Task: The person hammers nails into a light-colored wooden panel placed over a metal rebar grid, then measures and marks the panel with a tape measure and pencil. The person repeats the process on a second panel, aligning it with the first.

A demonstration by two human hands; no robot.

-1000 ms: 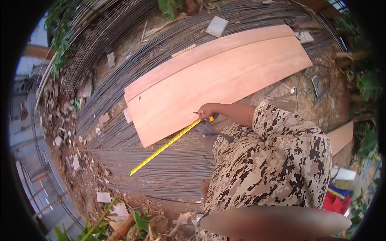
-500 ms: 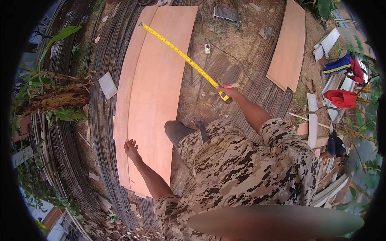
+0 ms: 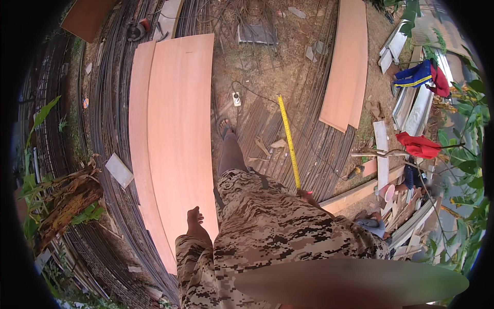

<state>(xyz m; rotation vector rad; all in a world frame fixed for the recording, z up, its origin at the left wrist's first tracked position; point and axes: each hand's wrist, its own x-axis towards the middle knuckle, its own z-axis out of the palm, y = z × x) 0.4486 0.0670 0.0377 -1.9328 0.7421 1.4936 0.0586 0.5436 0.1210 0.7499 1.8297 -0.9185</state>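
Note:
My right hand (image 3: 307,196) is closed around a tape measure at the right side of my body; the case is mostly hidden by the hand and shirt. From it the yellow tape blade (image 3: 289,147) stretches out over the ground, its end in the air or near the metal bars. Something small and pink shows at the same hand. My left hand (image 3: 195,216) holds nothing, fingers loosely apart, over the near part of a long plywood sheet (image 3: 180,118). That sheet overlaps a second plywood sheet (image 3: 138,103) on its left.
More plywood strips (image 3: 345,67) lie at the far right. Dark metal bars (image 3: 116,103) cover much of the ground. A white power socket (image 3: 236,98) with a cord lies near my foot (image 3: 225,127). A power tool (image 3: 137,31) rests far left; red cloth (image 3: 418,145) hangs right.
My right hand has drawn the tape back from across the plywood, toward my right side. My left hand has come off the sheet's left part, nearer my body. My view has shifted.

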